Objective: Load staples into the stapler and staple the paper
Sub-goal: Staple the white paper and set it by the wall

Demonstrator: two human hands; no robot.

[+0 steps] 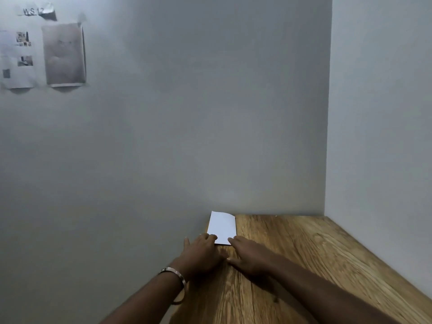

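A folded white paper lies on the wooden table close to the back wall, at the table's left edge. My left hand rests flat at the paper's near left corner, fingertips touching it. My right hand lies flat beside it, with its fingertips on the paper's near right corner. Both hands are palm down with fingers spread, and neither grips anything. A metal bracelet sits on my left wrist. No stapler or staples are in view.
Grey walls close the table in at the back and on the right. Printed sheets are taped high on the wall at the upper left. The table's wood surface stretches to the right of the hands.
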